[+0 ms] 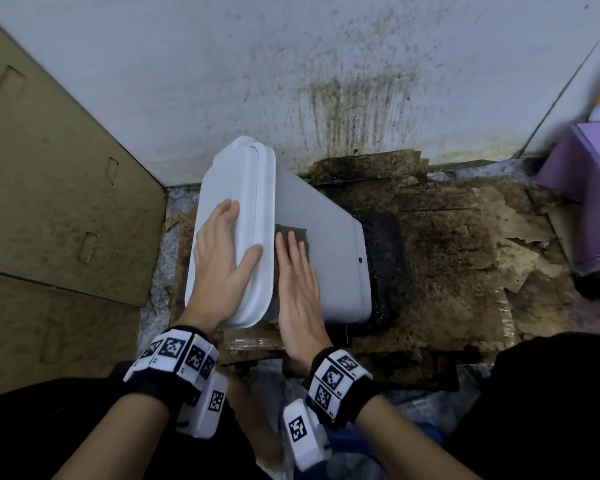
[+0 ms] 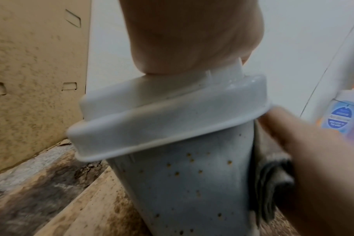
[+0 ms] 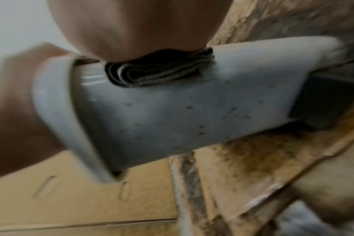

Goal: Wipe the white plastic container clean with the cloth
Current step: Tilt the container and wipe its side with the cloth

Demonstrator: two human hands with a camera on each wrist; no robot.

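The white plastic container (image 1: pixel 326 258) lies on its side, its white lid (image 1: pixel 253 202) turned left. My left hand (image 1: pixel 222 251) rests flat on the lid, fingers straight and thumb lying across the rim. My right hand (image 1: pixel 297 271) presses a folded dark cloth (image 1: pixel 291 232) flat against the container's upper side, just right of the lid. In the left wrist view the lower wall of the container (image 2: pixel 192 183) carries brown specks, and the cloth (image 2: pixel 272 183) shows under my right hand (image 2: pixel 323 159). The right wrist view shows the cloth (image 3: pixel 157 71) beneath my palm (image 3: pixel 135 27).
A large cardboard box (image 1: pixel 49 202) stands on the left and a stained wall (image 1: pixel 326 64) behind. Dirty, torn cardboard (image 1: pixel 447 265) covers the floor. A dark block (image 1: pixel 385 265) lies under the container's base end. A purple box (image 1: pixel 586 188) is on the right.
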